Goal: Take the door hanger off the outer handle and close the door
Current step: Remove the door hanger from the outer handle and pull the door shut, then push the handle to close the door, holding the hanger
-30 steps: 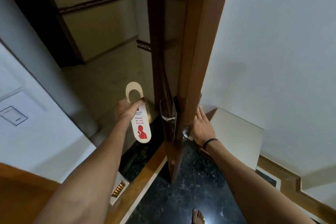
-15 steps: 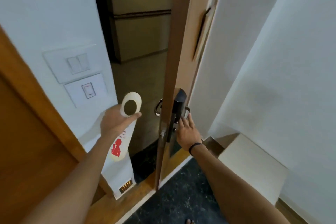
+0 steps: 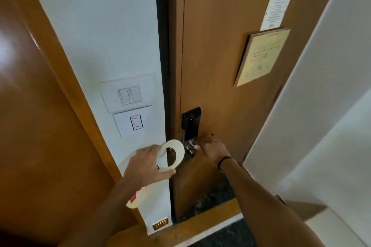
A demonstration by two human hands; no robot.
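Note:
The brown wooden door (image 3: 218, 50) stands nearly shut against its frame, with only a thin dark gap along its left edge. My right hand (image 3: 212, 149) grips the inner handle (image 3: 190, 144) below the black lock box (image 3: 190, 124). My left hand (image 3: 148, 163) holds the cream door hanger (image 3: 176, 153) by its ring end, just left of the handle. The hanger's lower part with red print (image 3: 135, 198) hangs below my wrist. The outer handle is hidden behind the door.
White light switches (image 3: 129, 95) and a single switch plate (image 3: 135, 123) sit on the white wall left of the door. A framed notice (image 3: 261, 56) and a paper card (image 3: 276, 13) hang on the door. A small floor light (image 3: 160, 224) glows low on the wall.
The door has swung from wide open to almost shut, pulled by my right hand on the inner handle. My left hand came inside with the hanger, free of the outer handle.

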